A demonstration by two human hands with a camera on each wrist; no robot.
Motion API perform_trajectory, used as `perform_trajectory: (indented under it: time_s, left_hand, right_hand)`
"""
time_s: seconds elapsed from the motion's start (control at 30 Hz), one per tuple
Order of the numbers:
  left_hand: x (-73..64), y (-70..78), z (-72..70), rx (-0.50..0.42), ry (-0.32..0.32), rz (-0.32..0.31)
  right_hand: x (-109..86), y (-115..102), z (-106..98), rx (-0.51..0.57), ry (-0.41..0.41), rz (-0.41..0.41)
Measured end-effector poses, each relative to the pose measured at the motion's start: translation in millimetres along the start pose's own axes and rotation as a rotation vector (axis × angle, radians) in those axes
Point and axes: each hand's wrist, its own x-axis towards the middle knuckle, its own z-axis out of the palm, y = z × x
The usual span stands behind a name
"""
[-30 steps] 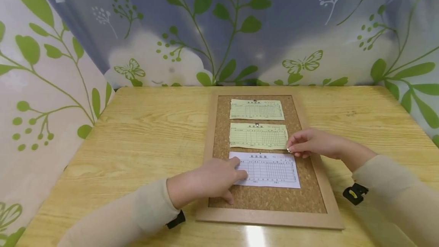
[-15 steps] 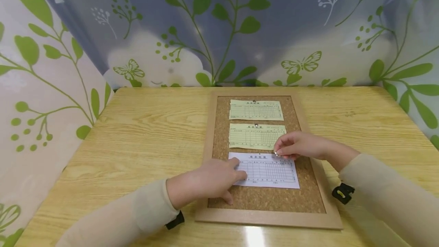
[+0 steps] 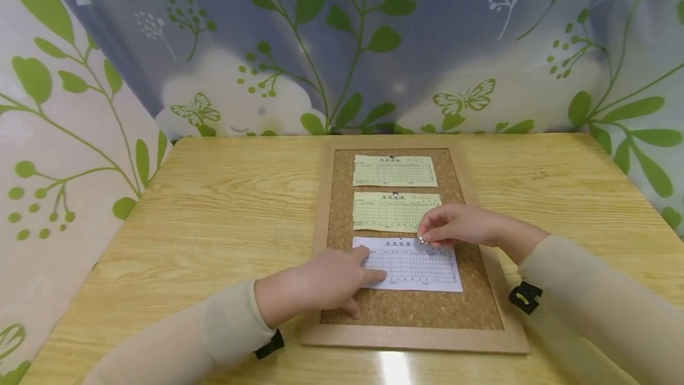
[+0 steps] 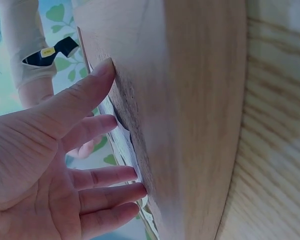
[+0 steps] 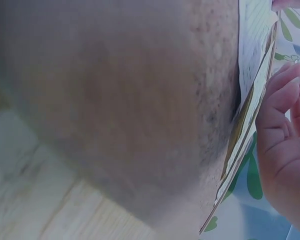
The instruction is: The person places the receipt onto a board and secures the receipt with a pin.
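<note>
A white printed slip [image 3: 411, 269] lies on the framed corkboard [image 3: 417, 311], below two yellow slips. My left hand [image 3: 320, 281] presses the slip's left side with spread, fairly straight fingers; the left wrist view shows its thumb [image 4: 102, 72] at the board's cork and frame. My right hand [image 3: 459, 226] pinches a small shiny push pin [image 3: 421, 240] between thumb and index finger. The pin is just over the white slip's top edge, right of the printed title. Whether its point touches the paper cannot be seen.
Two yellow slips, the upper [image 3: 395, 171] and the middle one [image 3: 392, 212], each have a pin at the top edge. The board's wooden frame [image 3: 411, 338] lies on a wood-grain table [image 3: 240, 195]. A leaf-patterned curtain [image 3: 278, 46] hangs behind.
My right hand has moved left with the push pin, from beside the middle yellow slip's lower right corner to the white slip's top edge. My left hand stays on the slip.
</note>
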Motion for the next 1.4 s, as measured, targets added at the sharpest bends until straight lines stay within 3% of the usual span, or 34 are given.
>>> perform_trajectory:
  time_s: [0.37, 0.8, 1.4]
  left_hand:
    - [0.1, 0.7, -0.5, 0.021, 0.004, 0.0]
    - [0.4, -0.2, 0.8, 0.049, 0.001, 0.003]
    - [1.5, -0.8, 1.0, 0.065, -0.005, 0.009]
  right_hand:
    - [11.7, -8, 3, -0.04, -0.028, -0.001]
    - [33.7, -21, 2, -0.21, -0.046, 0.046]
    - [41.4, -29, 9, -0.36, -0.061, 0.018]
